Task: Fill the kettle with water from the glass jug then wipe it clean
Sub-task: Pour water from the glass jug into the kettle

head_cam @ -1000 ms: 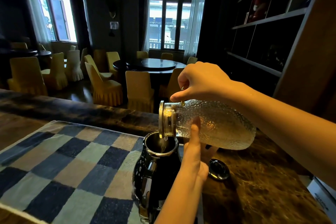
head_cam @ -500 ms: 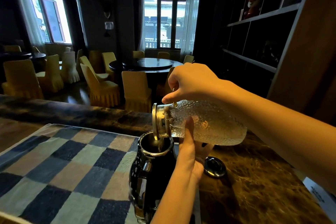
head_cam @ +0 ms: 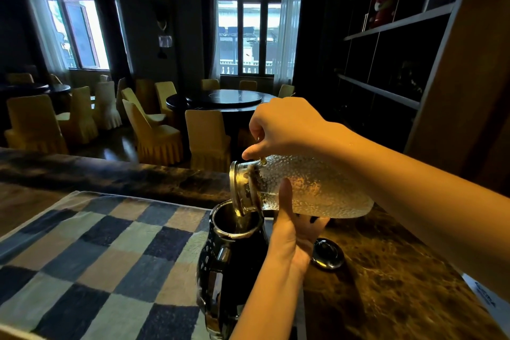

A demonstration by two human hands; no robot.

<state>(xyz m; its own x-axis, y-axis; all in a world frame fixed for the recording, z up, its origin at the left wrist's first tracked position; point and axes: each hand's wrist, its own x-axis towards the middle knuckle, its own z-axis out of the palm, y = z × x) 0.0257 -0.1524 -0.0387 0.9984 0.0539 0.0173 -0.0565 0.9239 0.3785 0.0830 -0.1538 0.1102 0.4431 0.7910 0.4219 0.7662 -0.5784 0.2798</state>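
Note:
A textured glass jug [head_cam: 317,188] with a metal collar lies tipped almost level, its mouth over the open top of a glossy black kettle [head_cam: 229,262]. A thin stream of water runs into the kettle. My right hand [head_cam: 284,130] grips the jug's handle from above. My left hand [head_cam: 289,232] cups the jug from beneath, thumb up against the glass near the neck. The kettle stands on the edge of a checked cloth [head_cam: 96,262]. Its shiny dark lid [head_cam: 328,254] lies on the counter to the right.
The dark marble counter [head_cam: 392,284] extends right and forward, with a raised ledge behind. A white printed item [head_cam: 485,295] sits at the right edge. Yellow-covered chairs [head_cam: 154,132], a round table and dark shelving fill the room beyond.
The jug's mouth has sunk lower, down to the kettle's rim, and water keeps flowing. Both hands hold their grips; the view has shifted slightly.

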